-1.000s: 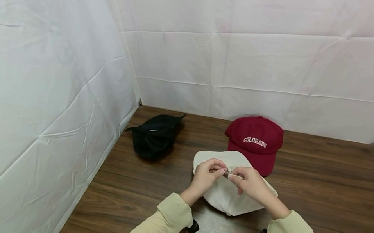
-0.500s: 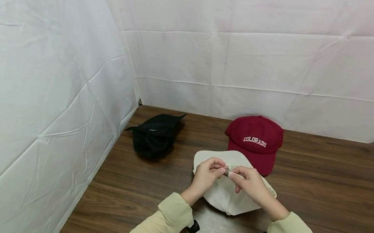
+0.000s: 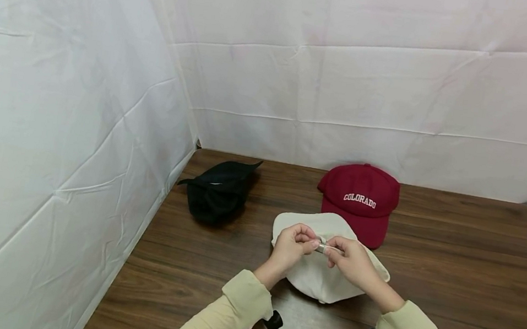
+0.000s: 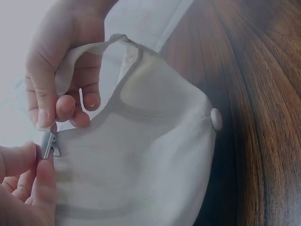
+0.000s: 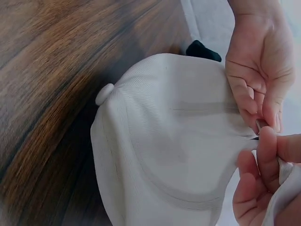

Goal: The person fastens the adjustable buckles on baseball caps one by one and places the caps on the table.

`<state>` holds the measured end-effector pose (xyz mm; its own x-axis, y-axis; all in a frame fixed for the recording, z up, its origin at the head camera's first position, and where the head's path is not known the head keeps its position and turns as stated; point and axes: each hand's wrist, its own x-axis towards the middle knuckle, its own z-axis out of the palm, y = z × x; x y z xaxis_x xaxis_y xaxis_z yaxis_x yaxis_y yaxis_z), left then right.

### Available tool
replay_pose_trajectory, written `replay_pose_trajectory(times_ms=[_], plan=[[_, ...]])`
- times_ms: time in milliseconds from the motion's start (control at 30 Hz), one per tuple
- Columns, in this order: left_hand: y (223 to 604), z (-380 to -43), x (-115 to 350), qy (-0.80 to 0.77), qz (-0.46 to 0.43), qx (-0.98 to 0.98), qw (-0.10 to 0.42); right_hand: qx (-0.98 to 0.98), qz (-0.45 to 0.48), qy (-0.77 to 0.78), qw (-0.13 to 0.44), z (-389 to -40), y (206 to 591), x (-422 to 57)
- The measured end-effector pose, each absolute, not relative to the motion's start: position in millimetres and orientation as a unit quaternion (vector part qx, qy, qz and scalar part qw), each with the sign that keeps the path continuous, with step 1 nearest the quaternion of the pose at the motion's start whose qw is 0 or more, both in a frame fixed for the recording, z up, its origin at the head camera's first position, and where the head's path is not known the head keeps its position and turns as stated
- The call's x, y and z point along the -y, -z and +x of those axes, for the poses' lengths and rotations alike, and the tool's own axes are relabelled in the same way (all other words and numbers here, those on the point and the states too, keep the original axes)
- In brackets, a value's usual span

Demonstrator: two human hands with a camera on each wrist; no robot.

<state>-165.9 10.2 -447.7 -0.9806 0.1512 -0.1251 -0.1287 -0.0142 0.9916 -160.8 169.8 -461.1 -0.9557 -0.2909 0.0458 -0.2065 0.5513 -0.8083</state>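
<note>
A cream cap (image 3: 323, 283) lies on the brown table with its back opening between both hands. My left hand (image 3: 288, 248) pinches the small metal buckle (image 4: 47, 145) on the cap's back strap, thumb against fingers. Opposite it, my right hand (image 3: 352, 264) pinches the fabric strap (image 4: 87, 49) close to the buckle, and the strap loops back over its fingers. In the right wrist view the fingertips of both hands meet at the strap and mostly hide the buckle. The cap's button (image 5: 104, 94) and crown show there too.
Behind the cream cap sits a maroon cap (image 3: 362, 194) lettered COLORADO, its brim partly covered by the cream one. A black cap (image 3: 217, 194) lies at the back left. White sheeting (image 3: 263, 87) walls the wooden table (image 3: 471, 258) at the back and sides.
The right hand's fingers have shifted slightly at the strap, and more of the metal buckle shows between the hands. The caps stay where they were.
</note>
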Motion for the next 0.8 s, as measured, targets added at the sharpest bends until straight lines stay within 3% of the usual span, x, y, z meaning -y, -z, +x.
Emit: replay_pose_trajectory(times_ms=[433, 800], plan=[[457, -165, -12, -0.730, 0.015, -0.675, 0.105, -0.884, -0.105, 0.455, 0.026, -160, 459, -172], [475, -164, -15, -0.694, 0.110, -0.711, 0.030, -0.901, -0.121, 0.416, -0.027, -161, 459, -176]])
